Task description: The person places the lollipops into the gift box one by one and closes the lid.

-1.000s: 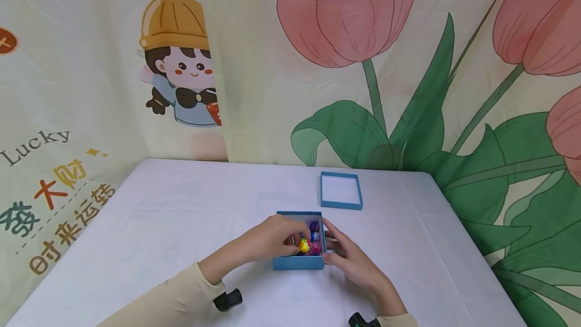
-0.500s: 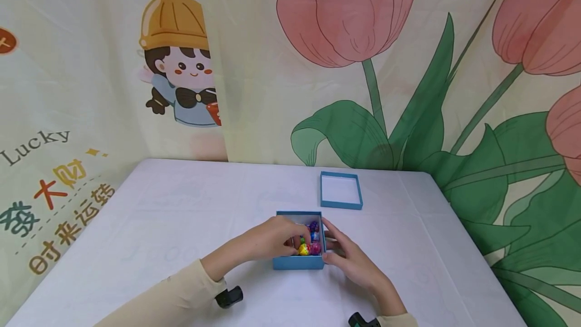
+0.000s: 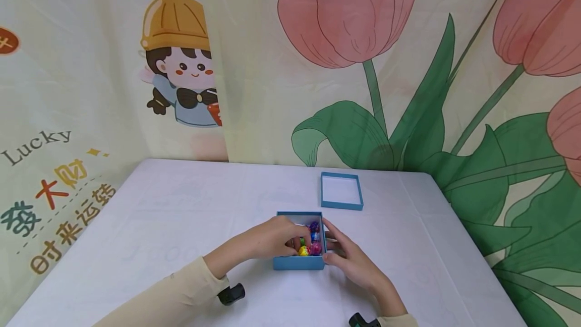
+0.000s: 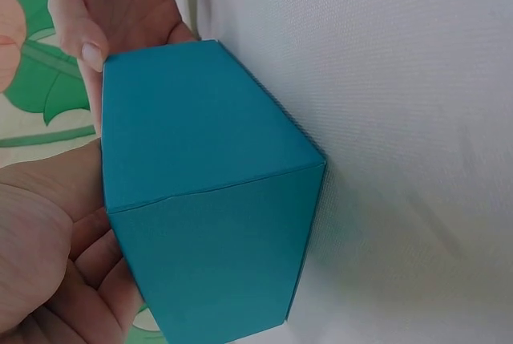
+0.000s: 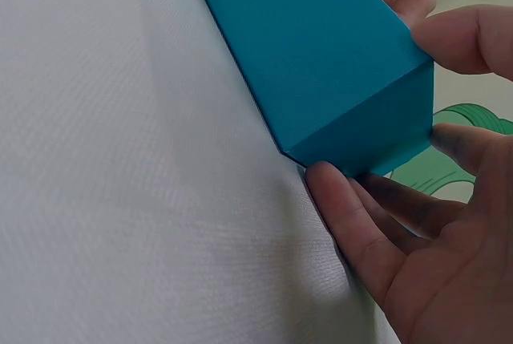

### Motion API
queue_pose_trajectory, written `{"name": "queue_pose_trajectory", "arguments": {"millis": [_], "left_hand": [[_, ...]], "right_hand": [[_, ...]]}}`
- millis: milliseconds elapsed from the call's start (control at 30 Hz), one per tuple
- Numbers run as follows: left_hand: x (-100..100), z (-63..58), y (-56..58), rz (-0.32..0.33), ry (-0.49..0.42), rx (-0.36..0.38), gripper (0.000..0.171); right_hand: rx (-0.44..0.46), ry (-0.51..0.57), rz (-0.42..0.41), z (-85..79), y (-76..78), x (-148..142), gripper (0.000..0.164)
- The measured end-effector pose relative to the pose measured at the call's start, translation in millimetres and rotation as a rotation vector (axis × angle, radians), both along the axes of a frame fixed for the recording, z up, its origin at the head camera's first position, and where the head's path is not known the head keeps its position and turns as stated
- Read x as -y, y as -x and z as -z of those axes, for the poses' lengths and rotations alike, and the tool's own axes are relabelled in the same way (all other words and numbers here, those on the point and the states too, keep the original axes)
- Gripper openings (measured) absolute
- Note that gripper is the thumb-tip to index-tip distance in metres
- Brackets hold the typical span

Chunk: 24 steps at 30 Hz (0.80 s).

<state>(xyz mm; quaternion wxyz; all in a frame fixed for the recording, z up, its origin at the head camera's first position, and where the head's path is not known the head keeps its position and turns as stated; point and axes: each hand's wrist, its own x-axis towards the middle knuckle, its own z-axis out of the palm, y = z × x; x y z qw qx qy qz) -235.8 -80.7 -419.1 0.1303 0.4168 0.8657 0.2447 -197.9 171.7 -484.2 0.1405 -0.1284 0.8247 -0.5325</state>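
An open blue box stands on the white-covered table, holding several small balls in shiny coloured wrappers that look like candies. My left hand reaches over its left wall, fingers bent down inside. Close to the left thumb and index finger lies a yellow wrapped candy; whether they pinch it is hidden. A purple-pink candy sits to its right. My right hand grips the box's right side, its thumb at the near corner. In the right wrist view, the right fingers lie against the box wall.
A blue-rimmed box lid with a white inside lies behind the box, to the right. The white tablecloth runs back to a printed backdrop with tulips and a cartoon figure.
The yellow candy has come slightly lower and nearer the box's front wall, and a green candy beside it now shows. The left wrist has shifted a little right; the right hand stays put.
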Motion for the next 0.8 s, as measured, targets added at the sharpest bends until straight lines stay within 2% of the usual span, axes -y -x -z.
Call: {"name": "queue_pose_trajectory", "arguments": {"millis": [300, 600, 800], "left_hand": [[0, -2.1, -0.8, 0.004, -0.004, 0.010, 0.022], [2, -9.2, -0.4, 0.007, 0.000, -0.004, 0.021], [8, -13.7, 1.3, -0.007, -0.022, 0.017, 0.021]], "right_hand": [[-0.002, -0.003, 0.002, -0.3, -0.2, 0, 0.078], [-0.005, -0.005, 0.002, -0.7, -0.3, -1, 0.078], [-0.001, -0.004, 0.003, -0.6, -0.1, 0, 0.078]]}}
